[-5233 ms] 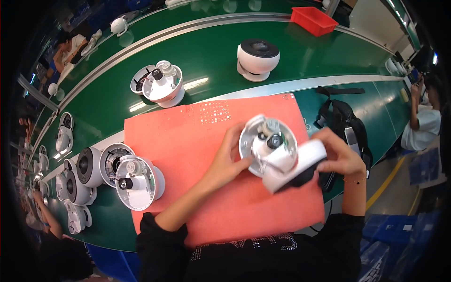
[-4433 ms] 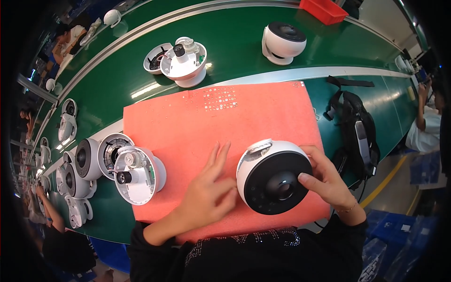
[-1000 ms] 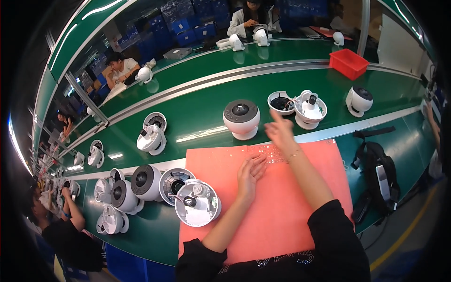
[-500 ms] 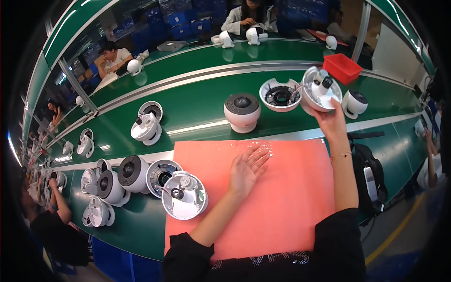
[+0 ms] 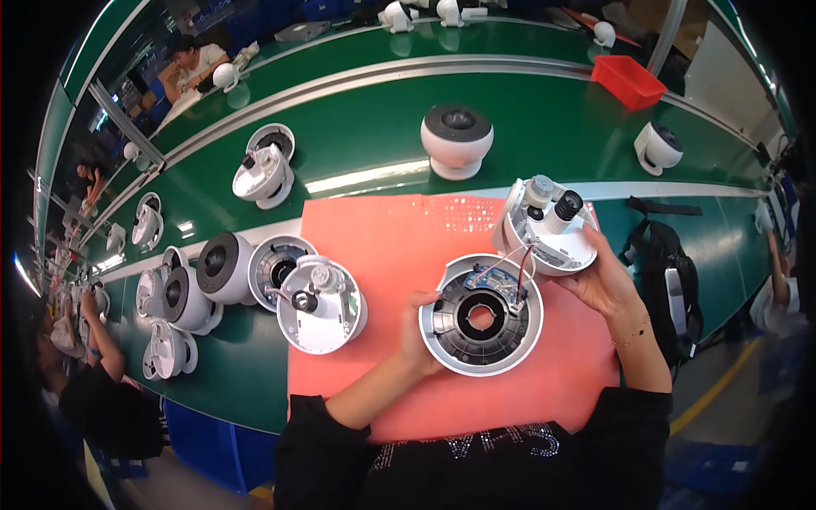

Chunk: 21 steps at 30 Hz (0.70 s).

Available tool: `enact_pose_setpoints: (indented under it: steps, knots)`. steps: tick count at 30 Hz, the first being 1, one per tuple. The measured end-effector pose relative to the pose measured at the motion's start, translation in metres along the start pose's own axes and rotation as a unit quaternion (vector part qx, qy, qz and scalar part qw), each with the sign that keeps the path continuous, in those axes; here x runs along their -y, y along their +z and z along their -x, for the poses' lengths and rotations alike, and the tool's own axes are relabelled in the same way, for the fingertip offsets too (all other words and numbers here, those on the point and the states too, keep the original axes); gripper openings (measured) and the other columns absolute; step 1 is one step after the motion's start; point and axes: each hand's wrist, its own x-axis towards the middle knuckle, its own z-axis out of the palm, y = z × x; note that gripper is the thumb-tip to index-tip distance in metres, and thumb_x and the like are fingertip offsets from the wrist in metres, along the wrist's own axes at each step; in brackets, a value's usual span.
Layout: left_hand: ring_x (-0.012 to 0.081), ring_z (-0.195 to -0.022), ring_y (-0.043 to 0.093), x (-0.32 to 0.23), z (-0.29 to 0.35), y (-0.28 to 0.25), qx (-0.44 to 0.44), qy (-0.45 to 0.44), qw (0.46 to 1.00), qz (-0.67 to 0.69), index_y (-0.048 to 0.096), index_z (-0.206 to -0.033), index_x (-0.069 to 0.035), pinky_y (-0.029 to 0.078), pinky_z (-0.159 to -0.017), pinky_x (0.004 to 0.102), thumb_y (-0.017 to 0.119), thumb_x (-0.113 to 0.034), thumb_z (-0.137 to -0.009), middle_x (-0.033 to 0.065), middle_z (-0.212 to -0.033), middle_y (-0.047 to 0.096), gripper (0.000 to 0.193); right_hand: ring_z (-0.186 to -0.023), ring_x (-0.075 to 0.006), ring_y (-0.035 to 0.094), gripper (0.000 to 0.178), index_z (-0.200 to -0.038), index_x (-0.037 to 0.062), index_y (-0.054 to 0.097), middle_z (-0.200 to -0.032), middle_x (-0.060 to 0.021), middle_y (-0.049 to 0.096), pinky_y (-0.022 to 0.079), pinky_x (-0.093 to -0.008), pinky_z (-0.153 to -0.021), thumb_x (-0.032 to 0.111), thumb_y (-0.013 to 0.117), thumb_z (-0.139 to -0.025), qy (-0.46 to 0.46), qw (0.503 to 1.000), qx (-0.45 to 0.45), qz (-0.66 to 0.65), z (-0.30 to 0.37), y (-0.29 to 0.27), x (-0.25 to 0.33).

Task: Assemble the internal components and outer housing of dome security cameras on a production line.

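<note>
My left hand (image 5: 416,338) grips the left rim of a round white housing half (image 5: 435,347) with a black ribbed inside, a blue circuit board (image 5: 500,286) and a hole in its centre. In my right hand (image 5: 608,285) is the matching white camera half (image 5: 557,248), tilted, carrying a black lens barrel (image 5: 568,205) and a small motor-like cylinder. Thin wires (image 5: 524,259) join the two halves. Both are above the orange mat (image 5: 399,242). The right fingers are partly hidden beneath the piece.
Left on the mat stands another opened camera unit (image 5: 323,314), beside several more units. A closed white camera (image 5: 457,140) sits on the green table ahead; another (image 5: 658,149) is farther right. A red bin (image 5: 627,82) is at the back. A black backpack (image 5: 667,280) lies right.
Both wired halves have come from the green table back over the mat. My left hand, empty and spread before, now holds the ribbed half. The head view has shifted.
</note>
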Motion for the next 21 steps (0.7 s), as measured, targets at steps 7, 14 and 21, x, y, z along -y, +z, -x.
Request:
enact_pose_setpoints:
  steps: [7,14,21]
  knots:
    - [0.0336,-0.103,0.054,-0.002,0.048,0.008,-0.117,0.042,0.989,-0.084,0.039,-0.121,0.011,0.044,-0.092,0.0432,0.043,-0.026,-0.069,0.0247,-0.115,0.051,0.064,-0.091,-0.0183,0.061,0.038,-0.121,-0.0013,0.045,-0.105,-0.0100,0.058,0.055,-0.0333,-0.072,0.023,0.048,-0.092,0.046,0.969,-0.071,0.231,0.023,-0.024,-0.022]
    - [0.0333,-0.114,0.047,-0.003,0.094,0.057,-0.249,-0.027,0.954,-0.164,0.034,-0.130,0.002,0.038,-0.097,0.0442,0.052,-0.039,-0.064,0.0212,-0.126,0.044,0.079,-0.059,-0.0169,0.055,0.050,-0.105,-0.0023,0.055,-0.076,-0.0088,0.056,0.042,-0.0267,-0.050,0.026,0.075,-0.069,-0.128,0.666,-0.010,0.735,0.052,0.019,-0.015]
    - [0.0297,-0.126,0.033,0.012,0.106,0.074,-0.117,-0.011,0.981,-0.154,0.018,-0.136,-0.001,0.029,-0.104,0.0447,0.039,-0.044,-0.088,0.0184,-0.137,0.031,0.068,-0.069,-0.0139,0.054,0.045,-0.105,0.0085,0.060,-0.085,-0.0023,0.054,0.039,-0.0243,-0.055,0.034,0.067,-0.069,-0.421,0.558,0.245,0.672,0.096,0.096,-0.056]
